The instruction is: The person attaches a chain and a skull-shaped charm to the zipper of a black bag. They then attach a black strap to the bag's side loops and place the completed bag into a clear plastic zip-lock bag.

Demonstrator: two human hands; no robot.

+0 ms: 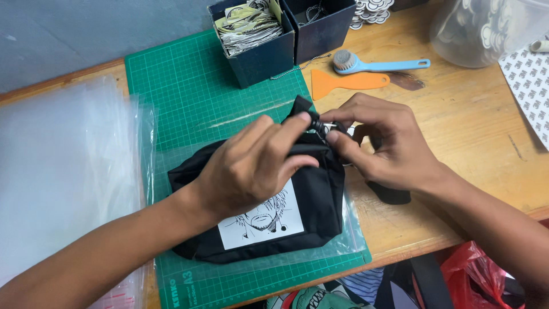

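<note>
Pouch (320, 200) lies lengthwise across the green mat (189, 97), and we've got both hands, left (251, 166) and right (383, 143), pinched together on its top-edge fastener (314, 121).

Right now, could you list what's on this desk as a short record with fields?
Left hand: pinching the top edge of a black pouch
Right hand: gripping the pouch's small black fitting
Under pouch: green cutting mat
Left side: clear plastic sheets
Behind: two dark boxes, blue brush, orange scraper
</note>
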